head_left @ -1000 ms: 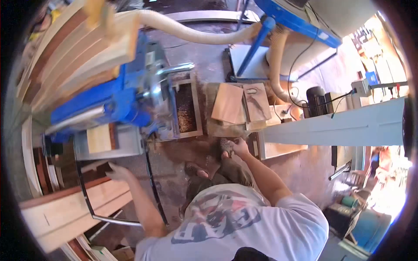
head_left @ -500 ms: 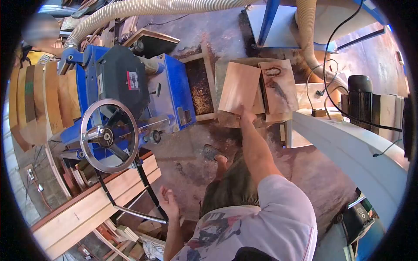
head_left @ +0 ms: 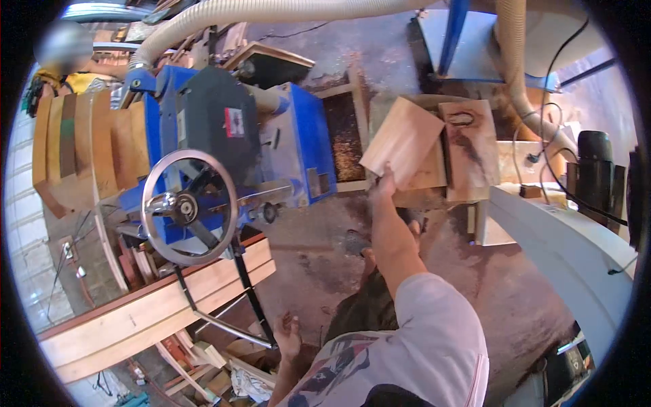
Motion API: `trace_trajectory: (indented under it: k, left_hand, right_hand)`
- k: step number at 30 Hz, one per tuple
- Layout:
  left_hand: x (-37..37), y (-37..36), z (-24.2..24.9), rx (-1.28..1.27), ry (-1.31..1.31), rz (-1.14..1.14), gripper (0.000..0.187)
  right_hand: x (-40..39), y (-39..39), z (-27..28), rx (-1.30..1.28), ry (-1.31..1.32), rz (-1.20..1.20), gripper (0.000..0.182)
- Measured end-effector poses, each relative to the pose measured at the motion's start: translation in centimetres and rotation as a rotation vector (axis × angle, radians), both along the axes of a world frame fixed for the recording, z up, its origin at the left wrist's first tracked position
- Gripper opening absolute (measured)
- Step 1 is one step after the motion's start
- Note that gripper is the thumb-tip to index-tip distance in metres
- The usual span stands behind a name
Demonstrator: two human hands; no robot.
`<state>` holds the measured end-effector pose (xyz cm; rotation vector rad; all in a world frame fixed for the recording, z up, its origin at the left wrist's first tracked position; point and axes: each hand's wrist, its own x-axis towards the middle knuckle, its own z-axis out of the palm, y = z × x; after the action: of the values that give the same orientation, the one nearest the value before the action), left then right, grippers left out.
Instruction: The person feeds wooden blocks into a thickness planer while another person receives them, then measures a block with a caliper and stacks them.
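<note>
My right hand (head_left: 384,183) grips the near edge of a flat wooden board (head_left: 405,139), fingers closed on it. The board is tilted over another pale board (head_left: 429,169) under it. To its right lies a second board (head_left: 469,149) with a dark knot and stain. Low in the view, my left hand (head_left: 289,335) hangs with nothing in it, its fingers loosely bent and apart. It is nearest to the black and chrome metal frame (head_left: 256,298) below the large handwheel (head_left: 189,207) of the blue machine (head_left: 306,139).
Several planks (head_left: 85,146) lie across the machine's far left side, near a person's arm (head_left: 108,69). A ribbed hose (head_left: 271,15) runs overhead. Sawdust fills a wooden-framed box (head_left: 346,139). On the right stand a long white beam (head_left: 556,230), a dark motor (head_left: 595,152) and hanging cables.
My right hand has turned the board clockwise and shifted it slightly, its near end swinging left. The whole view has moved, so the machine appears farther right. My left hand stays low and empty.
</note>
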<state>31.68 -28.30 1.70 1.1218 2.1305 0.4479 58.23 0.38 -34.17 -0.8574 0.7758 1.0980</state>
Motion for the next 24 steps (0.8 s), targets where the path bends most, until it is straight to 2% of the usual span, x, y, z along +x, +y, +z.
trace_trajectory:
  k: [3, 6, 7, 9, 10, 12, 13, 14, 16, 18, 20, 23, 24]
  left_hand:
    - [-1.4, -2.4, 0.9, -0.002, -0.009, 0.094, 0.045]
    - [-2.1, -3.8, 1.1, -0.003, -0.05, 0.109, 0.044]
    - [-2.3, -4.2, 1.2, 0.001, -0.063, 0.094, 0.043]
    - [-2.9, -3.9, 0.6, 0.029, -0.035, -0.018, 0.042]
    - [-3.1, -3.3, 0.1, 0.049, -0.023, -0.076, 0.042]
    - [0.2, 1.9, 4.6, 0.049, 0.277, -0.453, 0.045]
    - [1.3, 3.7, 5.8, 0.143, 0.194, -0.528, 0.049]
    - [2.3, 5.4, 6.8, 0.25, 0.121, -0.597, 0.053]
    - [3.3, 8.1, 9.1, 0.303, -0.051, -0.773, 0.058]
    - [3.1, 8.8, 9.6, 0.414, -0.153, -0.702, 0.062]
    - [1.4, 7.9, 9.5, 0.431, -0.295, -0.569, 0.063]
    - [-2.3, 6.3, 8.5, 0.413, -0.49, -0.357, 0.062]
    - [-3.6, 4.8, 8.3, 0.451, -0.495, -0.32, 0.062]
  right_hand:
    - [-0.6, -0.2, 1.0, -0.073, -0.072, -0.016, 0.039]
    - [1.3, -5.0, 5.1, 0.067, -0.02, 0.093, 0.023]
    - [1.8, -6.6, 6.5, -0.042, -0.117, 0.12, 0.025]
    - [3.2, -10.2, 9.1, -0.26, -0.329, 0.167, 0.029]
    - [4.2, -12.3, 9.9, -0.311, -0.37, 0.316, 0.03]
    - [5.6, -16.7, 11.9, -0.405, -0.489, 0.613, 0.034]
    - [5.9, -18.9, 13.5, -0.448, -0.566, 0.756, 0.036]
    - [5.0, -20.1, 17.4, -0.426, -0.636, 0.805, 0.037]
    - [2.6, -21.9, 27.4, -0.337, -0.734, 0.825, 0.038]
    - [3.9, -23.9, 29.4, -0.164, -0.627, 1.034, 0.053]
    - [2.9, -22.5, 37.4, -0.055, -0.631, 1.224, 0.048]
    - [-0.5, -19.2, 48.3, 0.164, -1.139, 1.676, 0.043]
    - [-1.9, -19.2, 50.5, 0.289, -1.328, 1.668, 0.043]
